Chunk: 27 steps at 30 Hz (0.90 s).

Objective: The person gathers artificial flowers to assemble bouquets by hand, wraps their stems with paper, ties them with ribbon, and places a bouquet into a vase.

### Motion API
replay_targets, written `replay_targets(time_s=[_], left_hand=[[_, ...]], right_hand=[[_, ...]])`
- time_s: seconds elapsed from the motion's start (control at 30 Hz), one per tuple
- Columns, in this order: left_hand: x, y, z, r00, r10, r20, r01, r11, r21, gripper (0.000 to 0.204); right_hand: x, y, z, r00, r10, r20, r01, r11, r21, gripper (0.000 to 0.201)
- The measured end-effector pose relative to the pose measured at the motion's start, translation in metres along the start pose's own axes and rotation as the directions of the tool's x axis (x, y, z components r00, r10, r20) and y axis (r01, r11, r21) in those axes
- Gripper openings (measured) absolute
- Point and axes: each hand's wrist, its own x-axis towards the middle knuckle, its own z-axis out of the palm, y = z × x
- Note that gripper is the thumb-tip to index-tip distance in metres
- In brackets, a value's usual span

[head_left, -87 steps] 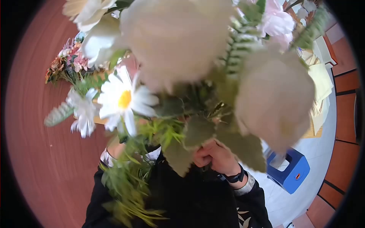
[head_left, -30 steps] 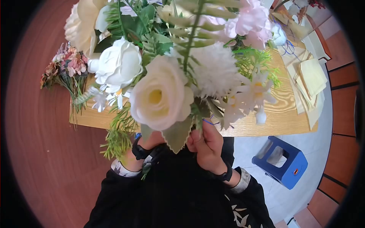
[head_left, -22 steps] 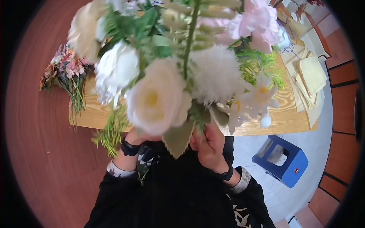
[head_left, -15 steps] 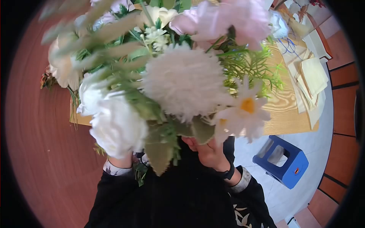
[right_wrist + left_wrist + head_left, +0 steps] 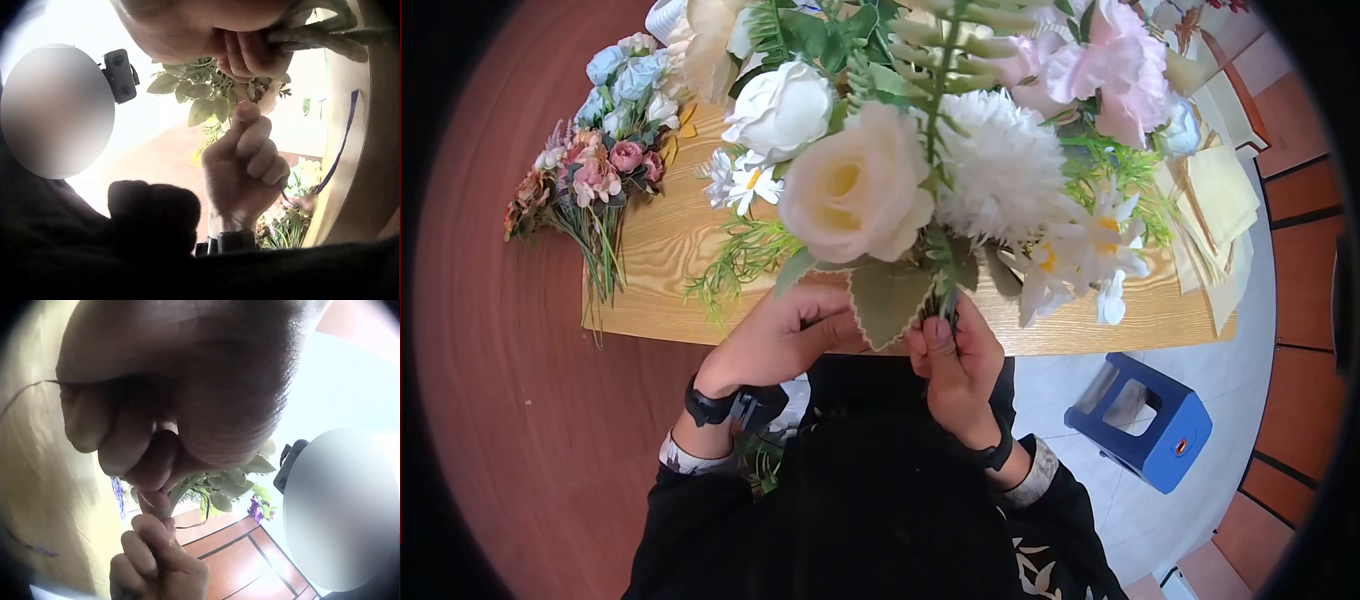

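A large bouquet (image 5: 855, 185) of artificial white roses, daisies, pink blooms and ferns fills the upper middle of the head view. My right hand (image 5: 962, 375) grips its stems below the flowers, thumb along them; the stem ends (image 5: 315, 39) stick out of that fist in the right wrist view. Just left of the stems is my left hand (image 5: 790, 335), fingers curled and thumb toward the bouquet, partly behind a broad leaf (image 5: 888, 305). A thin purple ribbon (image 5: 342, 140) runs from the left fist, which holds it, toward the table edge.
The wooden table (image 5: 660, 315) carries bunches of pink flowers (image 5: 600, 175) and blue roses (image 5: 635, 75) at left. Cream wrapping sheets (image 5: 1222, 200) lie at its right edge. A blue stool (image 5: 1145, 420) stands on the floor at right.
The bouquet, swung close to the camera and blurred earlier, is now steadier and lower over the table. My left hand has come into view from behind the flowers; my right hand keeps its grip.
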Motion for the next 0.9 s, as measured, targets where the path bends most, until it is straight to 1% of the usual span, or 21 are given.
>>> replay_targets(time_s=[0.03,0.1,0.13,0.2,0.23,0.3,0.33,0.4,0.43,0.5,0.53,0.57,0.6,0.63,0.67,0.7,0.73,0.77,0.8,0.87,0.9], left_hand=[[-0.003,-0.001,0.001,1.000,-0.003,0.002,0.003,1.000,0.001,0.013],[-0.010,-0.005,0.002,1.000,-0.014,-0.017,0.009,0.966,-0.258,0.010],[-0.013,-0.006,0.002,1.000,-0.014,-0.016,0.009,0.966,-0.257,0.010],[-0.019,-0.004,0.000,0.993,-0.101,-0.062,0.079,0.953,-0.292,0.009],[-0.021,0.001,0.003,0.993,-0.101,-0.063,0.078,0.953,-0.292,0.009],[-0.021,0.015,0.013,0.975,-0.068,-0.211,0.002,0.954,-0.300,0.009],[-0.023,0.020,0.016,0.975,-0.068,-0.211,0.001,0.954,-0.300,0.009],[-0.027,0.030,0.022,0.974,-0.107,-0.199,0.058,0.969,-0.241,0.009],[-0.026,0.036,0.027,0.974,-0.107,-0.199,0.057,0.969,-0.241,0.009],[-0.023,0.044,0.039,0.970,-0.069,-0.233,0.030,0.985,-0.168,0.008],[-0.019,0.045,0.042,0.970,-0.069,-0.235,0.029,0.985,-0.168,0.008],[-0.014,0.045,0.044,0.979,0.006,-0.202,-0.005,1.000,0.003,0.011],[-0.009,0.044,0.048,0.985,0.074,-0.158,-0.046,0.984,0.174,0.015],[-0.001,0.045,0.059,0.935,0.297,-0.195,-0.245,0.936,0.251,0.013],[0.004,0.046,0.065,0.935,0.297,-0.194,-0.245,0.936,0.252,0.013],[0.007,0.046,0.071,0.919,0.355,-0.171,-0.272,0.886,0.376,0.008],[0.010,0.045,0.075,0.902,0.408,-0.142,-0.293,0.820,0.492,0.005],[0.015,0.044,0.075,0.917,0.378,-0.131,-0.277,0.835,0.475,0.006],[0.019,0.045,0.074,0.917,0.376,-0.134,-0.273,0.835,0.478,0.006],[0.025,0.046,0.074,0.891,0.418,-0.176,-0.259,0.788,0.559,0.007],[0.026,0.046,0.077,0.891,0.417,-0.177,-0.258,0.788,0.559,0.007]], right_hand=[[0.000,0.004,0.000,1.000,0.002,-0.002,-0.002,1.000,0.002,0.022],[-0.001,0.015,-0.002,0.993,-0.116,0.012,0.116,0.993,-0.018,0.021],[-0.001,0.014,-0.001,0.993,-0.117,0.010,0.117,0.993,-0.019,0.021],[0.000,0.010,0.001,0.996,-0.087,0.017,0.088,0.991,-0.105,0.019],[0.001,0.007,0.003,0.996,-0.087,0.018,0.089,0.991,-0.104,0.019],[0.001,0.003,0.008,0.998,-0.061,-0.032,0.054,0.983,-0.177,0.022],[0.001,0.004,0.008,0.998,-0.061,-0.032,0.054,0.983,-0.177,0.022],[0.000,0.006,0.008,0.993,-0.109,-0.039,0.096,0.961,-0.261,0.021],[0.001,0.006,0.008,0.993,-0.109,-0.039,0.096,0.960,-0.261,0.021],[0.002,0.005,0.008,0.979,-0.198,-0.036,0.176,0.928,-0.328,0.018],[0.001,0.005,0.010,0.979,-0.199,-0.035,0.177,0.928,-0.328,0.018],[0.001,0.004,0.013,0.968,-0.251,-0.018,0.235,0.926,-0.296,0.011],[0.001,0.003,0.014,0.953,-0.304,-0.002,0.293,0.920,-0.262,0.018],[-0.003,0.011,0.011,0.953,-0.304,-0.001,0.293,0.920,-0.261,0.018],[-0.008,0.027,0.004,0.967,-0.253,0.027,0.249,0.920,-0.303,0.018],[-0.012,0.040,-0.001,0.978,-0.200,0.053,0.206,0.915,-0.346,0.018],[-0.013,0.046,-0.003,0.978,-0.201,0.053,0.207,0.915,-0.345,0.018],[-0.014,0.051,-0.003,0.983,-0.180,0.034,0.179,0.907,-0.381,0.017],[-0.015,0.056,-0.003,0.988,-0.157,0.014,0.148,0.897,-0.416,0.016],[-0.018,0.066,-0.003,0.994,-0.106,-0.030,0.079,0.872,-0.484,0.015],[-0.019,0.070,-0.003,0.995,-0.085,-0.055,0.045,0.855,-0.517,0.015]])
